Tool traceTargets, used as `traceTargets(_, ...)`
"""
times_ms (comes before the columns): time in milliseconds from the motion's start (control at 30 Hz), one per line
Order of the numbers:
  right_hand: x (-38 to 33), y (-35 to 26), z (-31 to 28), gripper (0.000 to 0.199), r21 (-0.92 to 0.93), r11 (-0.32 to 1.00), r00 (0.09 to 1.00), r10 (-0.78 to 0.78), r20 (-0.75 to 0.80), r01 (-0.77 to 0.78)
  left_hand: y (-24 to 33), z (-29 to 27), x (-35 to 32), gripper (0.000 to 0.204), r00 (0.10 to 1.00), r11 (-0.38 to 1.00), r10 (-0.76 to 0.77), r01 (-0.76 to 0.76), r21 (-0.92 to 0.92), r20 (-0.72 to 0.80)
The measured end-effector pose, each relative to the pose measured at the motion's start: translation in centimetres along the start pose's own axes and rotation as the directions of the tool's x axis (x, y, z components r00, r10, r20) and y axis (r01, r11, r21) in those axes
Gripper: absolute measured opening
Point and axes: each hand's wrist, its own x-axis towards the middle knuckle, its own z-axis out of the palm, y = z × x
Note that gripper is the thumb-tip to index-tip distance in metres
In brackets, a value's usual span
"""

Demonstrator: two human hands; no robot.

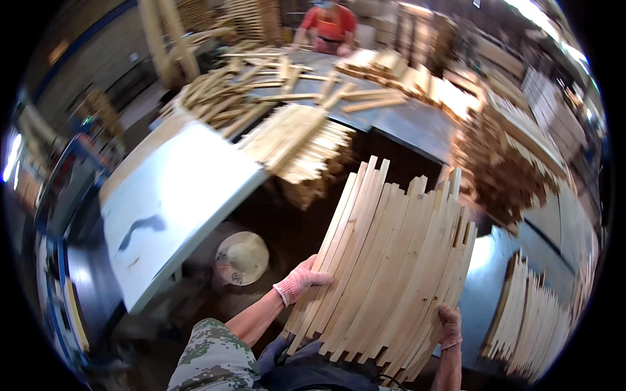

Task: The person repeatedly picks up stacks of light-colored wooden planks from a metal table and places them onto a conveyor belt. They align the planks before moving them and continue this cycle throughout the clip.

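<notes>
In the head view, both gloved hands grip a broad bundle of wooden strips (385, 267) from its two sides, in front of the body; the left hand (304, 280) is closed on the left edge, its thumb laid across the upper face and pointing to the right; the left forearm (254, 319) slants up and rightward from the lower edge, out of a camouflage sleeve (215, 355); the right hand (449, 326) grasps the right edge closer to the near end, lower in the picture than the left; the right forearm (448, 368) rises almost straight, the wrist beneath the hand; how far the fingers reach under the bundle cannot be seen.

The strips lie side by side, tilted with their far ends toward the upper right, both ends uneven; the near ends come over the person's dark clothing (313, 371); left of the bundle, well apart from it, stands a white-topped table (176, 202) with a dark smear, and a round pale object (242, 259) is near its edge, lower down; beyond lies a stack of strips (293, 137), with loose strips (222, 98) heaped behind it; to the right, another group of strips (528, 319) rests on a bluish surface (489, 274); at the far side is a co-worker in red (329, 29).
</notes>
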Motion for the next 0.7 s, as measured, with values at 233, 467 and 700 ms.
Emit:
traceTargets(233,6.2,0.6,19.7,0.065,0.056,0.998,0.839,-0.058,0.541,0.033,2.5,-13.8,-14.2,0.084,0.946,0.954,0.179,-0.234,-0.186,-0.271)
traceTargets(467,-2.6,5.0,47.8,0.039,-0.305,0.952,0.574,0.252,0.779,-0.004,-0.9,-26.6,-32.6,0.084,0.781,0.858,0.149,-0.407,-0.314,-0.606)
traceTargets(700,-3.9,13.1,66.4,0.059,-0.568,0.823,0.375,0.528,0.762,-0.007,-5.2,-36.6,-40.1,0.075,0.678,0.771,0.03,-0.483,-0.414,-0.734)
